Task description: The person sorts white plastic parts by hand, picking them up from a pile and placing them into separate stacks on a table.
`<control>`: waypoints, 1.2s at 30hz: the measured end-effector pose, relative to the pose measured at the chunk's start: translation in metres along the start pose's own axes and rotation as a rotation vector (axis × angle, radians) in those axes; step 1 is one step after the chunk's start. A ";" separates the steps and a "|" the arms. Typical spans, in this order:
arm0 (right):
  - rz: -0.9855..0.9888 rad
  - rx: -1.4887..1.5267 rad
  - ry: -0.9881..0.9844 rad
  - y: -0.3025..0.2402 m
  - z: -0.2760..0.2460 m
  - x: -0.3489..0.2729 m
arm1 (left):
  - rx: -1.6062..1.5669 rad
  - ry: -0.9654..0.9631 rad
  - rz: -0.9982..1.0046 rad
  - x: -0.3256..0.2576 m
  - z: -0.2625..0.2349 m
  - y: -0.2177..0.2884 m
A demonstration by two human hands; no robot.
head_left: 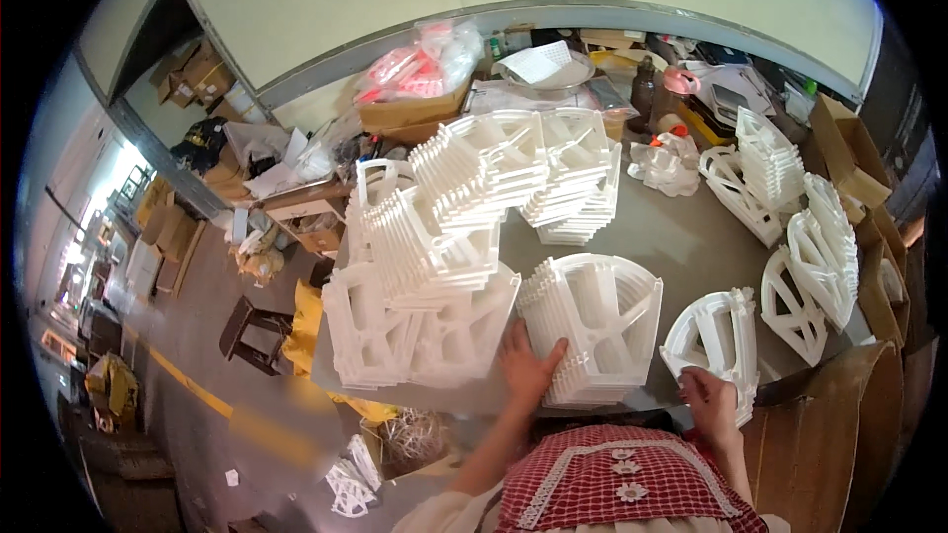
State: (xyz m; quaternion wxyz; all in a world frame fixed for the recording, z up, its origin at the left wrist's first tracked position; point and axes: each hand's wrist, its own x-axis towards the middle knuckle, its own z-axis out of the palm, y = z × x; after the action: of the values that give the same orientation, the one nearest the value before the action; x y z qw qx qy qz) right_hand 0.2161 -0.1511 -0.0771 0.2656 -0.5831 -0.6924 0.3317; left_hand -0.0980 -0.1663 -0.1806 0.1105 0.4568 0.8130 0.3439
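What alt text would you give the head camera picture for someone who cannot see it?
A person's left hand presses against a stack of white fan-shaped foam pieces on a grey table, while the right hand grips a smaller stack. More white stacks crowd the table.

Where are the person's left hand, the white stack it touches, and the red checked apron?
left hand (528, 365): head view, back of the hand.
white stack (602, 321): head view, top face.
apron (617, 479): head view, checked front panel.

A red-and-white gingham apron (612, 479) with white lace trim covers the chest. Small white fabric flowers (624, 467) run down its middle. Cream sleeves (439, 513) show at the lower edge.
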 end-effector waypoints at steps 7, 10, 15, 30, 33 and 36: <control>-0.075 -0.095 -0.171 -0.015 0.032 0.010 | -0.027 -0.023 -0.015 0.001 -0.006 0.004; 0.105 0.186 -0.301 -0.010 0.057 0.021 | -0.021 -0.015 -0.004 0.004 -0.004 0.002; 0.565 0.847 -0.295 -0.029 0.093 0.028 | -0.042 -0.072 -0.103 0.005 -0.011 0.007; 1.127 1.220 -0.369 -0.006 0.090 -0.075 | -0.192 -0.282 -0.276 -0.113 -0.066 -0.016; 1.215 1.278 -0.558 -0.016 0.083 -0.065 | -0.526 -0.134 -0.471 -0.152 -0.041 -0.054; 1.086 1.277 -0.614 0.003 0.091 -0.059 | -0.783 -0.204 -0.691 -0.157 -0.043 -0.046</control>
State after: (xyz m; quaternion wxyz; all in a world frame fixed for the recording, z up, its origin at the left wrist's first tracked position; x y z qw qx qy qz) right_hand 0.1593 -0.2221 -0.1363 0.1489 -0.4569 -0.0446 0.8758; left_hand -0.0622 -0.3302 -0.2000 0.4581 0.1180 0.7119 0.5191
